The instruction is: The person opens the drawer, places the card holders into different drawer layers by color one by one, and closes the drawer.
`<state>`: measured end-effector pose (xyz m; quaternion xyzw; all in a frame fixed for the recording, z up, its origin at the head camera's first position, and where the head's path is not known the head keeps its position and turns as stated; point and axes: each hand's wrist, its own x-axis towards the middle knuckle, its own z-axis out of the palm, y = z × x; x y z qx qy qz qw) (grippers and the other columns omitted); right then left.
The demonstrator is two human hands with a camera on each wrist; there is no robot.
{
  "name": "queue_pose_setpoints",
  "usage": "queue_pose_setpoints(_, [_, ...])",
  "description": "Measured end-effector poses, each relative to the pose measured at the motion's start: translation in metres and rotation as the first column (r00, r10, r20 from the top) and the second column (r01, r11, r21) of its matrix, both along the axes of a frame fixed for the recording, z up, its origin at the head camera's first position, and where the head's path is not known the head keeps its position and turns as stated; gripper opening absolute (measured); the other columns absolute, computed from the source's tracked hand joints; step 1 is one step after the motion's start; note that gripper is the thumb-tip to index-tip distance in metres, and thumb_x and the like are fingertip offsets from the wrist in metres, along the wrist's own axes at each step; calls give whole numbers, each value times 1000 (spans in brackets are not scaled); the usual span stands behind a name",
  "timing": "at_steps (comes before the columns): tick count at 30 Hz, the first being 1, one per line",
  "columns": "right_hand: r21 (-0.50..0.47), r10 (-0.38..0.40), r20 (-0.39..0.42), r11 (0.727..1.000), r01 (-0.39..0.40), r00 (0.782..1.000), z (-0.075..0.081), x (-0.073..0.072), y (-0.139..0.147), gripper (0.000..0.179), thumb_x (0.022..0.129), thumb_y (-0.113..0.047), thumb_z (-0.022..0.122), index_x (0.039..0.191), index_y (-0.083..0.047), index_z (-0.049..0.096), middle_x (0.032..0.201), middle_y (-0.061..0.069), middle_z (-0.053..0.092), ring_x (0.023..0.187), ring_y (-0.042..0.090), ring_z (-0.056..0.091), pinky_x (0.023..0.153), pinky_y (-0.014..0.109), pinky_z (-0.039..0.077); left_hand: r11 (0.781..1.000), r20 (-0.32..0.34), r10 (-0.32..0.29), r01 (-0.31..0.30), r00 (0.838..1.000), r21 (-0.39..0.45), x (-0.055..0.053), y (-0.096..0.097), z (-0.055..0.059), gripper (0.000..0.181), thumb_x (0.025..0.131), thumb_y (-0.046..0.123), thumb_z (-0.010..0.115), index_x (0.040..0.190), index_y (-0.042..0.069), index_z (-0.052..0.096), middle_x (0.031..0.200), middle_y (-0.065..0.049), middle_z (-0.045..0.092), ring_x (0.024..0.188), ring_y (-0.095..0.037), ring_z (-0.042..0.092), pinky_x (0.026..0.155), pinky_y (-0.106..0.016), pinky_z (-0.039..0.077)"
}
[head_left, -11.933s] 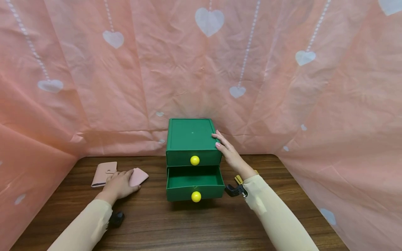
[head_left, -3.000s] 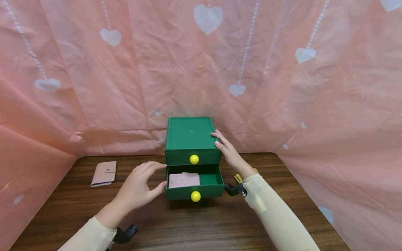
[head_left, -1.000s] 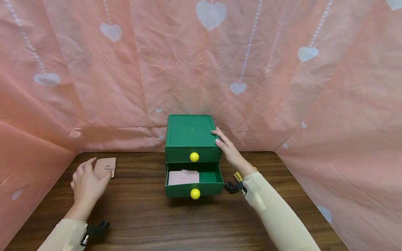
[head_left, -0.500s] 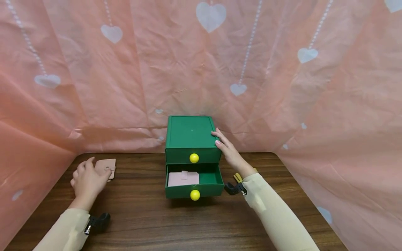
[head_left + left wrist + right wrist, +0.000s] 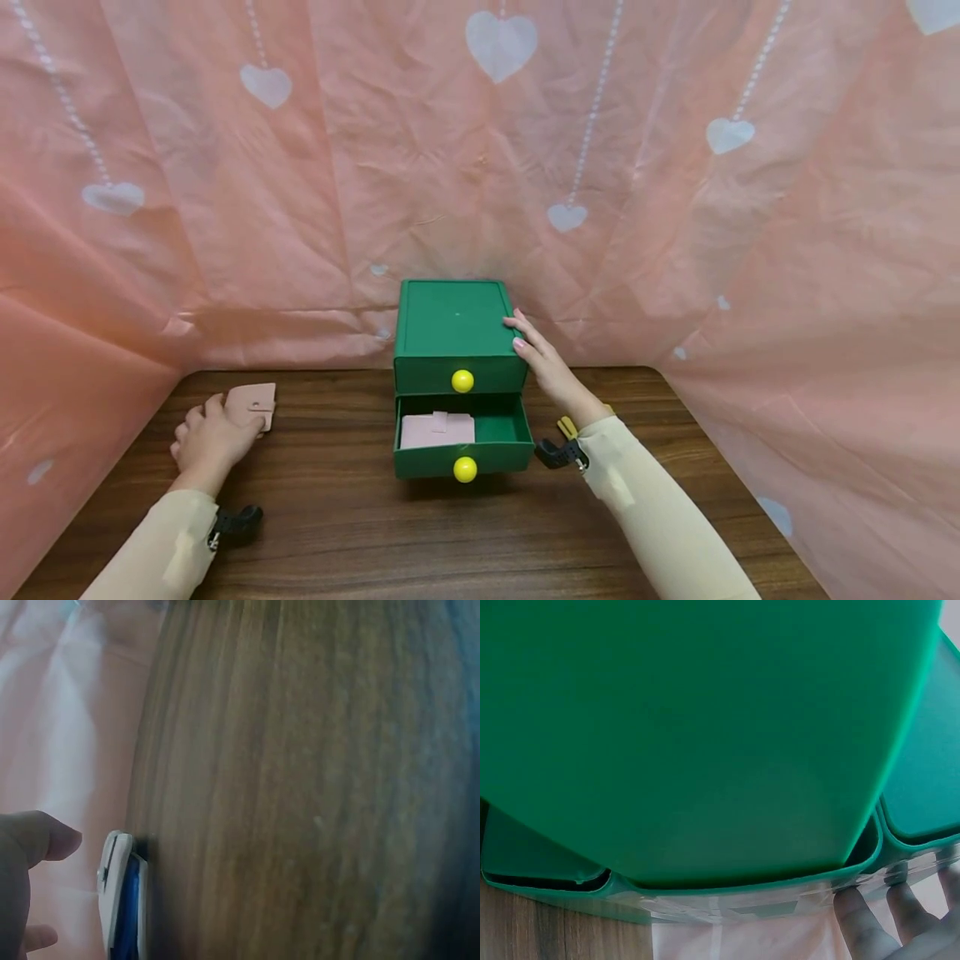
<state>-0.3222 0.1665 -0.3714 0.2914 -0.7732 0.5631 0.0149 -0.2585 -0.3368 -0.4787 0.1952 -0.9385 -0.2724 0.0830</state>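
My left hand [image 5: 210, 437], fingers loosely bent, hovers at a pale pink card wallet [image 5: 251, 400] with a snap strap on the table's left. In the left wrist view the thumb [image 5: 56, 838] stands a little off the wallet [image 5: 109, 892], whose blue inner edge shows. My right hand [image 5: 551, 367] rests with extended fingers along the upper right edge of a green two-drawer box [image 5: 453, 321]; its fingers [image 5: 862, 930] lie against the box's side. The lower drawer [image 5: 427, 462] is pulled out and holds a second, lighter pink wallet [image 5: 420, 431].
Yellow round knobs sit on the upper drawer [image 5: 431, 379] and the lower one. A yellow-handled object [image 5: 567, 428] lies partly hidden behind the right wrist. Pink curtain [image 5: 300, 208] with hearts surrounds the wooden table [image 5: 360, 533] at back and sides.
The lighter wallet went from the table into the lower drawer. My left hand then moved from the drawer left to the other wallet and lowered toward it. The right hand stayed on the box.
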Motion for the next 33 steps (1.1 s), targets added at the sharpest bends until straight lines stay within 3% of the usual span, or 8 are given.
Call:
queue_pose_setpoints(6, [14,0,-13,1000,0,1000,-1,2,0,48,109,-22,36,154,-4,35,167,15,4,154,26,2,120,57,12,1000,43,-19,18,999,11,0,-1,-1,96,91,53,60,153,-7,17,145,-45,16,126,-65,22,93,-73,25])
queue_pose_setpoints(18, [9,3,-3,1000,-3,1000,1,2,0,48,109,-14,34,155,0,31,167,14,2,154,28,-1,120,57,9,999,56,-41,40,998,24,-14,2,-3,100,87,53,64,152,-7,18,143,-46,18,122,-63,25,92,-70,28])
queue_pose_setpoints(33, [26,-11,-10,1000,11,1000,0,2,1,48,110,-23,35,154,-6,35,168,12,4,154,25,2,120,57,11,998,98,-56,57,994,-5,-16,0,-9,99,89,50,64,154,-7,16,140,-46,21,120,-64,28,93,-71,30])
